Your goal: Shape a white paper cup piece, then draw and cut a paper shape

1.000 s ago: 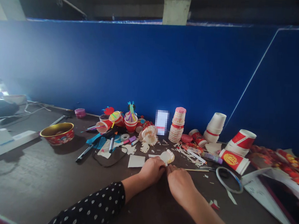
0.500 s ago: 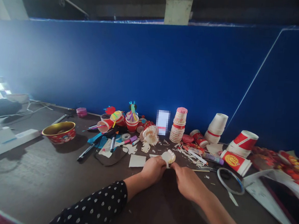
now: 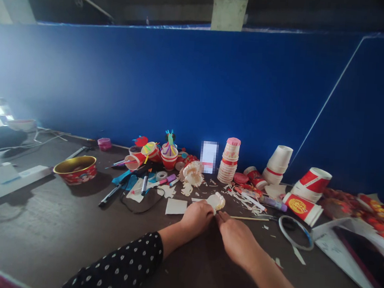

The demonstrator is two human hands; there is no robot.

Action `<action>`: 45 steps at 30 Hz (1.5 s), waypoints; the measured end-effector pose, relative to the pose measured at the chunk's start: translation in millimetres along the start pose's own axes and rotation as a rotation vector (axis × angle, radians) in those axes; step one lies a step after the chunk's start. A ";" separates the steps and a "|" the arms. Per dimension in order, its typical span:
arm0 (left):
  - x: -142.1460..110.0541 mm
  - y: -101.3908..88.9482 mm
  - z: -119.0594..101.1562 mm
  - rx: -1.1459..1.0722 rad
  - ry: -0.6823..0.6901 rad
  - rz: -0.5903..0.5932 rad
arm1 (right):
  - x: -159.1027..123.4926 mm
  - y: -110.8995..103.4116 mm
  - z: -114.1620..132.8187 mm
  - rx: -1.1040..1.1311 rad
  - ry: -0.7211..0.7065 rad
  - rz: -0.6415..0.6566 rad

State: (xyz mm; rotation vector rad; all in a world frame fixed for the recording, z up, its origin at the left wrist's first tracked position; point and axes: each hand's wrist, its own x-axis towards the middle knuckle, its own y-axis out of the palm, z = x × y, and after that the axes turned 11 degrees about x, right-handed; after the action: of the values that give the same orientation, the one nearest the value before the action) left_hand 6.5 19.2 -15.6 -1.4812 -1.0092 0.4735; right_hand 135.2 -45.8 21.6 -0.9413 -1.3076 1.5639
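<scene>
A round white paper piece with a curled, fringed rim on its right side is held low over the dark table. My left hand is closed on its lower left edge, thumb and fingers pinched together. My right hand meets it at the lower edge, fingers pressed together on what looks like part of its fringe; the exact grip is hidden. Behind the right hand lies a thin wooden stick. Left of the left hand rests a flat white card. A larger curled white paper flower sits farther back.
Paper scraps and markers lie beyond the hands. Paper cup stacks stand along the blue partition. At left are a red and gold bowl and a power strip; at right, a roll of tape and a tablet.
My right hand has shifted slightly left, its fingers closer to my left hand and the paper's lower edge. The left hand and paper piece stay nearly in place.
</scene>
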 end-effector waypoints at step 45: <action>-0.4 -3.7 -2.3 -0.040 -0.029 -0.021 | -1.2 -6.2 -13.8 0.020 0.091 -0.021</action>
State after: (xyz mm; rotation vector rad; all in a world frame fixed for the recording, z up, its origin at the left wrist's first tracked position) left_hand 6.8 17.1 -11.8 -1.5014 -1.0612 0.4635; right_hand 149.4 -41.9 25.5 -0.9722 -1.2323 1.4981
